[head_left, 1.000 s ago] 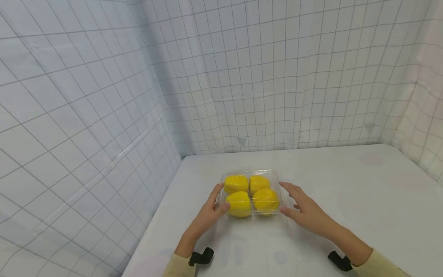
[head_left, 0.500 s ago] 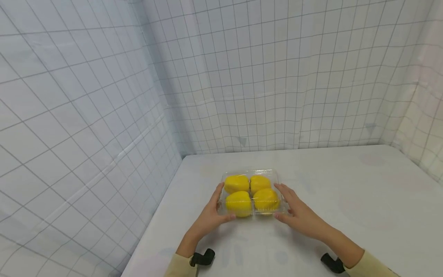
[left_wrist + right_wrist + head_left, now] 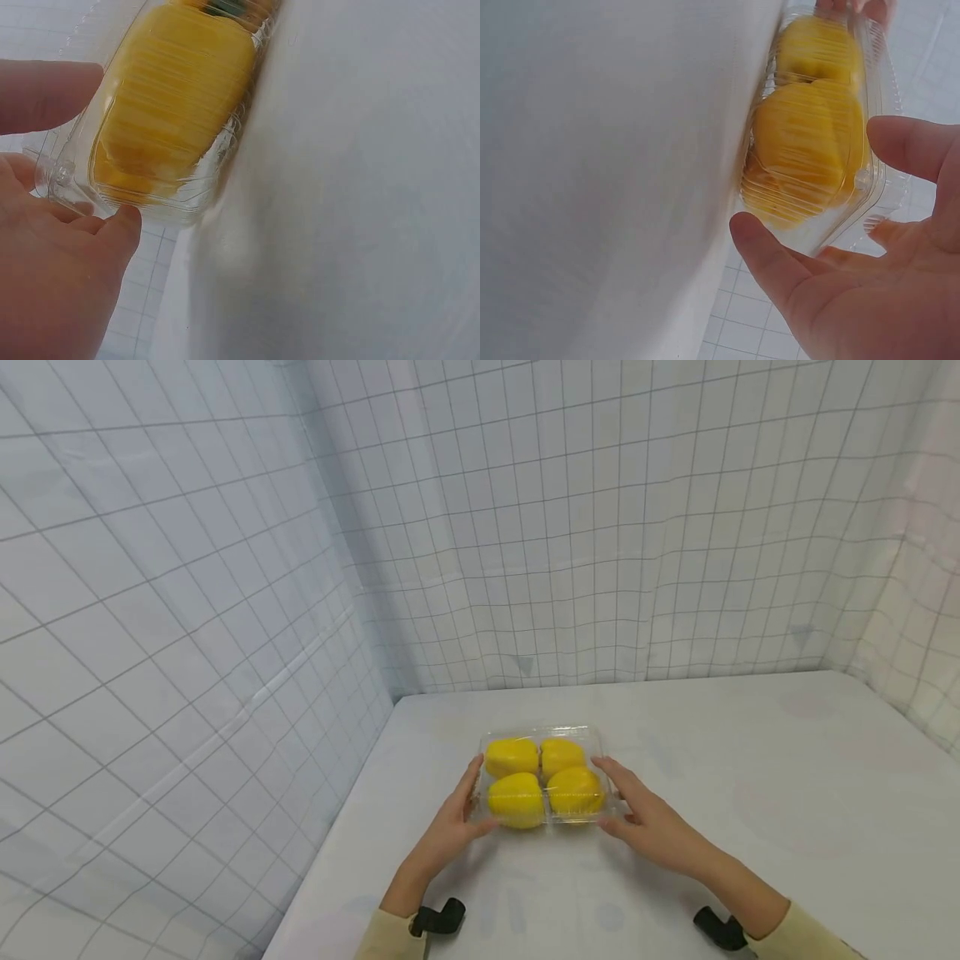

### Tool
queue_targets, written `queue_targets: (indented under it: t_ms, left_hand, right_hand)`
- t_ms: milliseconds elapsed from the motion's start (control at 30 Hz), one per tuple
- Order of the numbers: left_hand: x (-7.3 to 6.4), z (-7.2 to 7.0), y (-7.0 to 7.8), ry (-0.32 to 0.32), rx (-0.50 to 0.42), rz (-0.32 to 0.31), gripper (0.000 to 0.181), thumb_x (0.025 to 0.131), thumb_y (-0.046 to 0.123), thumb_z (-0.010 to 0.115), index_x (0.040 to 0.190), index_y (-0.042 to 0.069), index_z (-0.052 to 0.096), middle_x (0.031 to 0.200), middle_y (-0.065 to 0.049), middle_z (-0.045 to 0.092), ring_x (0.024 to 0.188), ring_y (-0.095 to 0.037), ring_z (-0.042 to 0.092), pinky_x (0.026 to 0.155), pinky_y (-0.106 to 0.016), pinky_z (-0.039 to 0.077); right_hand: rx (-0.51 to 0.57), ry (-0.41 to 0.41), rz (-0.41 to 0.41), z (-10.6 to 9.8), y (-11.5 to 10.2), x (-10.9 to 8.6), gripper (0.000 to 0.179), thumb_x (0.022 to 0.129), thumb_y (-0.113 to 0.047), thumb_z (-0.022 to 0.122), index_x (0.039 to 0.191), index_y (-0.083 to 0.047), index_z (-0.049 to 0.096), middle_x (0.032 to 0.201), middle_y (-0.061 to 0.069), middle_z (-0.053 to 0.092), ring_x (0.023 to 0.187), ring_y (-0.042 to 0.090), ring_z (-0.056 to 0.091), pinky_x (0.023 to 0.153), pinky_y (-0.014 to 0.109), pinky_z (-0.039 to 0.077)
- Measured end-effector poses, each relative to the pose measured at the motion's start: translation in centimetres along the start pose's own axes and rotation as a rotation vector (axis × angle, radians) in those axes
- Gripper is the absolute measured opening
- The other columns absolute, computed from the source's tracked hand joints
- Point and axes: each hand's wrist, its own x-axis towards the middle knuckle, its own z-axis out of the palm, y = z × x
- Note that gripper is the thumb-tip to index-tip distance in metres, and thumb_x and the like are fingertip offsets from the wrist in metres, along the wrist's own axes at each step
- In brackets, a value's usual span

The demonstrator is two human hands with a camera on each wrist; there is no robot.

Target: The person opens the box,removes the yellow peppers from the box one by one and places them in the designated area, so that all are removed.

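Note:
A clear plastic clamshell box (image 3: 550, 816) sits on the white table, its lid down over several yellow bell peppers (image 3: 516, 800). A bit of green stem (image 3: 227, 7) shows at the top of the left wrist view. My left hand (image 3: 452, 827) lies along the box's left side, thumb at the near edge, fingertips touching the corner. On the opposite side, my right hand (image 3: 651, 825) is spread around the right end. Its thumb meets the rim in the right wrist view, while its lower fingers are extended, loosely bent, beside the box's end.
The white table (image 3: 750, 777) extends to the right of the box and behind it. White grid-patterned cloth (image 3: 555, 543) hangs at the back and both sides. A black wrist mount (image 3: 441, 917) is strapped at each sleeve.
My right hand has moved left, in to the box's right side. My left thumb has slid down from the box's side to its near edge. The box stays in place.

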Motion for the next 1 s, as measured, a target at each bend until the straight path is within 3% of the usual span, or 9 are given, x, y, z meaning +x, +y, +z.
queue_targets:
  t_ms: [233,367,700,833,1000]
  left_hand:
    - [0.2,-0.2,-0.1,-0.032,-0.078,0.020,0.095,0.090,-0.013,0.058,0.163,0.018,0.006,0.169,0.002,0.001,0.153,-0.020,0.000,0.120,-0.047,0.011]
    - [0.1,-0.5,-0.2,-0.061,-0.098,0.049,0.091,0.090,-0.016,0.053,0.163,0.014,0.006,0.169,-0.002,0.001,0.153,-0.024,0.002,0.120,-0.048,0.010]
    - [-0.2,-1.3,-0.4,-0.125,-0.106,0.113,0.087,0.090,-0.018,0.047,0.162,0.011,0.007,0.169,-0.006,0.001,0.153,-0.021,0.003,0.119,-0.044,0.012]
    - [-0.2,-1.3,-0.4,-0.120,-0.093,0.103,0.088,0.089,-0.019,0.046,0.162,0.012,0.007,0.169,-0.006,0.001,0.153,-0.021,0.003,0.119,-0.044,0.012]
    - [-0.3,-1.3,-0.5,-0.113,-0.118,0.074,0.090,0.089,-0.019,0.046,0.163,0.015,0.008,0.169,-0.001,0.001,0.153,-0.016,0.004,0.120,-0.038,0.013]
  right_hand:
    - [0.012,-0.009,0.020,-0.1,-0.1,0.2,0.082,0.098,-0.019,0.066,0.161,-0.037,0.016,0.168,0.006,0.012,0.135,0.043,0.044,0.098,0.056,0.048]
    - [0.024,-0.023,0.024,-0.1,-0.1,0.1,0.079,0.100,-0.022,0.063,0.161,-0.034,0.016,0.168,0.007,0.012,0.133,0.044,0.044,0.099,0.060,0.045]
    - [0.014,-0.038,0.026,-0.3,-0.2,-0.2,0.070,0.103,-0.021,0.054,0.162,-0.029,0.017,0.168,0.005,0.014,0.131,0.041,0.047,0.102,0.067,0.038]
    - [0.005,-0.040,0.016,-0.3,-0.2,-0.1,0.070,0.103,-0.021,0.054,0.162,-0.027,0.017,0.167,0.005,0.014,0.131,0.039,0.047,0.101,0.066,0.040]
    - [0.032,-0.061,0.012,-0.7,-0.1,-0.2,0.073,0.103,-0.021,0.057,0.161,-0.037,0.015,0.168,0.006,0.011,0.134,0.042,0.042,0.098,0.065,0.043]
